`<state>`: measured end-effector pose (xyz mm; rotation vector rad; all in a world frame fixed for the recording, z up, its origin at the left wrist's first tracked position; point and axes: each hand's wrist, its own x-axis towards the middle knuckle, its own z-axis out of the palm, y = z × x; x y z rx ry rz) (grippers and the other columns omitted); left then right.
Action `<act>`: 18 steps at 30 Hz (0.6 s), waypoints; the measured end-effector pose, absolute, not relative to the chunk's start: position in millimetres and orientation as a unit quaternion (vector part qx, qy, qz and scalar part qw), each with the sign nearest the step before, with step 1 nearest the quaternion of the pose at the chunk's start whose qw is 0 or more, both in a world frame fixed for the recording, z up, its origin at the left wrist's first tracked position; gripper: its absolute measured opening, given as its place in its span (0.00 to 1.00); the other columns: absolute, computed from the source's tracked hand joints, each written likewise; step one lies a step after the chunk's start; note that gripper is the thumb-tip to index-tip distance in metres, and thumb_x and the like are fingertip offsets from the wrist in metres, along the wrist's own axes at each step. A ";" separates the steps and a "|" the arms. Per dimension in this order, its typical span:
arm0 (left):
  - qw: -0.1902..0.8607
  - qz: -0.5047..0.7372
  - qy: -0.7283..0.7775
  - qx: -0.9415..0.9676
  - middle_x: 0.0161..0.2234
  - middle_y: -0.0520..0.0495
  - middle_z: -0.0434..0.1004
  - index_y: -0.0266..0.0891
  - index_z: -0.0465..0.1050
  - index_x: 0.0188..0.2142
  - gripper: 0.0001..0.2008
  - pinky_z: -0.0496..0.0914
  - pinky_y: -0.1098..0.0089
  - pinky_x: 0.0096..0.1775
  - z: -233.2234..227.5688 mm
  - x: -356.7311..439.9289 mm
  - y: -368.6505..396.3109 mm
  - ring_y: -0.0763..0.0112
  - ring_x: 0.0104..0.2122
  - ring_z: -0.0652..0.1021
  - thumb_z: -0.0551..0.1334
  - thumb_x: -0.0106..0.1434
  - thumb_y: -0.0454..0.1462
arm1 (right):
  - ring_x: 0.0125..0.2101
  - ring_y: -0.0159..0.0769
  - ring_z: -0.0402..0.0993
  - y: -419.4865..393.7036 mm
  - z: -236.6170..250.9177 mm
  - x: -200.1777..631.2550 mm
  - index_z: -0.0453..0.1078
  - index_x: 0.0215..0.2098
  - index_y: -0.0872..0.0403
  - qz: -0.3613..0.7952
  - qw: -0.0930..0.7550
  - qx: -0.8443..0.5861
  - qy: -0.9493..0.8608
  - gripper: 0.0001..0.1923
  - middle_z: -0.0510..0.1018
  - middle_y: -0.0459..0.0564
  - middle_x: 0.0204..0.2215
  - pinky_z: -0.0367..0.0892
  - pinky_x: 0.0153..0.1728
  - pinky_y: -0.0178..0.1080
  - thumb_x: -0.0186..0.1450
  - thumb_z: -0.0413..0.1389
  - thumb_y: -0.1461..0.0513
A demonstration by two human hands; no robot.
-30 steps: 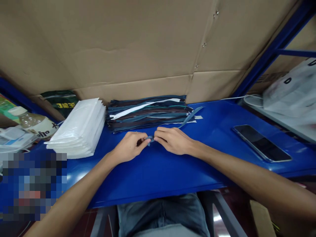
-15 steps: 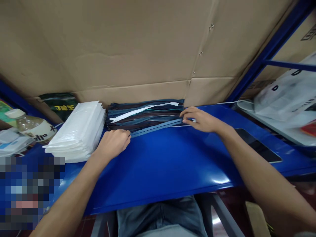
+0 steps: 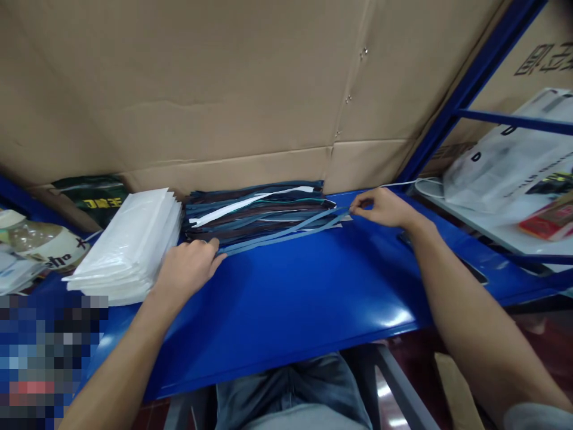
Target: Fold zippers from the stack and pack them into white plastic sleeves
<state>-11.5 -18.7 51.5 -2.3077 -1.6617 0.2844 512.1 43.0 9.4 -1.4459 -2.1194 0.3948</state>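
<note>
So there's a thin blue-grey strip [image 3: 286,229] stretched out across the middle of the frame, running along the front edge of a flat stack of dark strips [image 3: 255,209] that sits at the back of the blue table [image 3: 304,298], right against the cardboard wall [image 3: 201,89]. The left hand [image 3: 185,269] has the strip's left end, fingers curled down and pinched on it just at the stack's lower left corner. The right hand [image 3: 380,206] is over at the right end, thumb and forefinger closed on the strip's tip, other fingers loosely bent. The strip looks doubled, two bands lying side by side, pulled fairly straight between both hands.

Just left of the dark stack is a pile of white plastic bags [image 3: 128,245], touching or nearly touching it. Further left, at the frame edge, a plastic bottle [image 3: 40,242] lies on its side. Behind the bags is a dark green packet [image 3: 96,194]. Upper right of the frame has a white shopping bag [image 3: 505,161] on a shelf, with a white cable [image 3: 425,184] beside it.
</note>
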 end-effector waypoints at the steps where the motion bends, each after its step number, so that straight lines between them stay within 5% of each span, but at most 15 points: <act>1: 0.134 0.060 -0.588 -0.795 0.38 0.38 0.87 0.40 0.77 0.53 0.20 0.70 0.60 0.36 51.9 -8.7 -20.3 0.44 0.38 0.87 0.58 0.80 0.53 | 0.35 0.45 0.84 40.2 12.1 502.9 0.85 0.37 0.50 0.186 0.266 -0.533 -0.782 0.14 0.88 0.51 0.35 0.76 0.43 0.47 0.70 0.66 0.49; 9: -0.163 -0.171 -0.468 -0.851 0.30 0.54 0.82 0.44 0.75 0.41 0.12 0.66 0.67 0.33 32.0 41.1 -35.0 0.68 0.29 0.81 0.65 0.77 0.48 | 0.34 0.40 0.86 12.3 13.2 402.2 0.79 0.43 0.52 0.379 0.267 -0.413 -0.784 0.13 0.88 0.51 0.35 0.78 0.40 0.42 0.72 0.66 0.51; 12: -0.209 -0.147 -0.459 -0.851 0.33 0.53 0.85 0.45 0.77 0.42 0.11 0.67 0.67 0.33 26.5 62.5 -36.3 0.67 0.31 0.83 0.66 0.76 0.48 | 0.34 0.42 0.87 3.2 3.7 372.5 0.76 0.47 0.51 0.415 0.283 -0.400 -0.766 0.13 0.89 0.50 0.34 0.79 0.39 0.42 0.71 0.68 0.52; 18: -0.125 -0.083 -0.464 -0.873 0.40 0.48 0.87 0.44 0.78 0.45 0.12 0.65 0.65 0.33 23.7 98.3 -31.6 0.57 0.40 0.86 0.64 0.79 0.48 | 0.39 0.45 0.88 -5.3 -8.0 351.9 0.81 0.44 0.50 0.426 0.272 -0.384 -0.773 0.11 0.90 0.50 0.37 0.79 0.42 0.44 0.71 0.68 0.52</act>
